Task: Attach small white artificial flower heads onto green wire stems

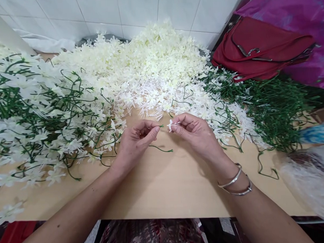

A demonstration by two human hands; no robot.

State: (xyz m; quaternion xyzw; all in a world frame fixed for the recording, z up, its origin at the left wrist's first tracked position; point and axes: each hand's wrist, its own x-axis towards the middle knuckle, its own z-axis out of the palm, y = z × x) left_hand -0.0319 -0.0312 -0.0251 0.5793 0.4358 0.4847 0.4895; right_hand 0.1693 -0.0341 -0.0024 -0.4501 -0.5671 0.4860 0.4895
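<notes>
My left hand (140,138) is closed in a pinch on a green artificial flower stem (161,126), whose tip pokes out past the thumb. Part of a green stem (161,149) trails below that hand, just over the table. Facing it, a small gap away, my right hand (191,131) pinches a small white artificial flower piece (170,125) between thumb and forefinger. Loose white flower pieces (150,97) lie behind both hands. At the left spreads a heap of white flowers on green stems (57,115).
Pale yellow-white petals (164,49) are piled against the tiled wall (135,11). Bunched green stems (279,112) lie at the right, below a red handbag (263,47). A clear plastic bag (312,176) rests at the right edge of the wooden table (165,193).
</notes>
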